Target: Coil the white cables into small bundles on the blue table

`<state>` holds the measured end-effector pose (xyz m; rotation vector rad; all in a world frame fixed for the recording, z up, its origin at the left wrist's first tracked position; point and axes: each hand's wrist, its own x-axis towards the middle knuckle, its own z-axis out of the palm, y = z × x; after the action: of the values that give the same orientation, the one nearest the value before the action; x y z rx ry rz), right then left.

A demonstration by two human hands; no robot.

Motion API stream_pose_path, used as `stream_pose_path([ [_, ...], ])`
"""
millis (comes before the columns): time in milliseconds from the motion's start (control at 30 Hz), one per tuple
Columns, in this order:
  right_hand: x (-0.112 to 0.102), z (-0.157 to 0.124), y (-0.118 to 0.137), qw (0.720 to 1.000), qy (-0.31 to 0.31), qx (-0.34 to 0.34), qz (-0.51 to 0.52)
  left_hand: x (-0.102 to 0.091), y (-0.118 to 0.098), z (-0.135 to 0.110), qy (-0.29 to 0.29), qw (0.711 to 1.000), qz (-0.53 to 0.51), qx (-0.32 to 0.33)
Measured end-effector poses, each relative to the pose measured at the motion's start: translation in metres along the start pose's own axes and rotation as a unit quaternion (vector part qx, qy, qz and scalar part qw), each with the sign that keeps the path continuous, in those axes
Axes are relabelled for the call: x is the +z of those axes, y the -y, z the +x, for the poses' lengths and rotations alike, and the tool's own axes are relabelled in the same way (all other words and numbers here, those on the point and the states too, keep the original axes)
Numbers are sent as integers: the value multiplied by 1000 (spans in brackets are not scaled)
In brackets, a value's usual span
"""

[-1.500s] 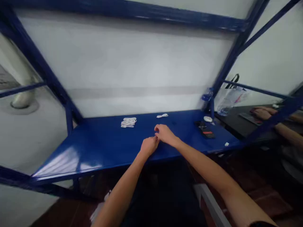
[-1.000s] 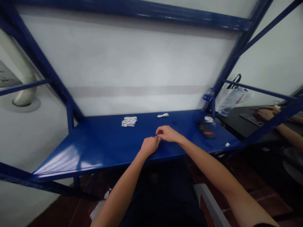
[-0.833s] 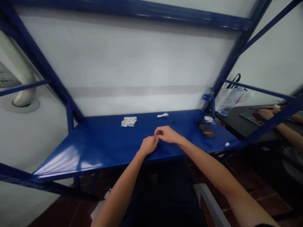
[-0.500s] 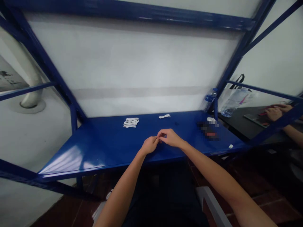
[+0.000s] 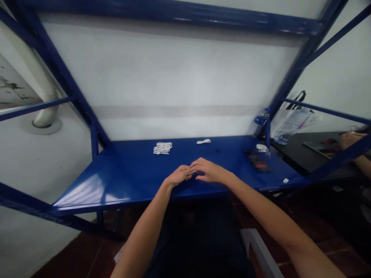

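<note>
Above the front part of the blue table point(image 5: 131, 175), my hands meet. My left hand point(image 5: 179, 176) is closed, thumb against its fingers, around a small pale sliver point(image 5: 193, 172) whose kind I cannot make out. Curving over that sliver, the fingers of my right hand point(image 5: 211, 171) touch it or lie very close, while the thumb stands apart below. Behind them on the tabletop lie a folded white cable point(image 5: 162, 148) on the left and a smaller tied white cable point(image 5: 203, 141) nearer the wall.
On the right are a blurred dark object point(image 5: 257, 160), a white item point(image 5: 261, 147), a small white piece point(image 5: 285, 180) and a water bottle point(image 5: 260, 122). Blue frame posts point(image 5: 94, 141) flank the table. Another person's hand point(image 5: 349, 139) is at the black table point(image 5: 304, 154).
My right thumb has parted from its fingers, and the pale sliver now shows between my hands. My left hand has shifted slightly left. The view has turned a little left.
</note>
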<state>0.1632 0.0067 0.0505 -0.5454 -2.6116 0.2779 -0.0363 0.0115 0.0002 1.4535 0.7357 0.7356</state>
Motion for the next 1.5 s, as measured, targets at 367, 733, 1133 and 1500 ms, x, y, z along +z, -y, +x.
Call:
stream_pose_path([
  [367,35,-6,1,982,-110,-24,-150,1,4,4,-36,997,-55,-32],
  [733,56,-7,0,973,-204,-6,-104,7,5,7,-81,996,-12,-37],
  [1133,68,-13,6,955,-277,92,-42,26,4,-2,-216,897,383,49],
  [1500,83,-4,17,928,-340,144,-57,29,5,-2,-271,849,454,-4],
])
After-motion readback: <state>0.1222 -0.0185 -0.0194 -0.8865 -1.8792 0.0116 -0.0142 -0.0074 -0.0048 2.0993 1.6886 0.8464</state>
